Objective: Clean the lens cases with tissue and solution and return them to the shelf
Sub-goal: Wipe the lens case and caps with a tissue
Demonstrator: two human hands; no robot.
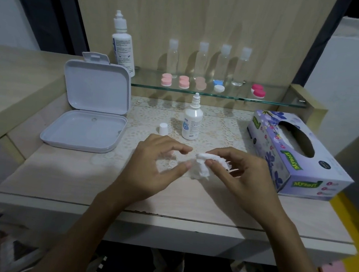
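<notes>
Between the two hands, low over the bench (190,204), a crumpled tissue (202,167) is pinched by the right hand (242,174). The left hand (156,166) hovers loosely curled at its nine o'clock, holding nothing I can see. Lens cases (218,85) sit on the glass shelf (281,102) at twelve o'clock, well apart from both hands.

Crumpled white tissue (202,166) above lace mat; uncapped white solution bottle (192,119) upright; coloured lens cases (200,84) lined on glass shelf (281,101).
</notes>
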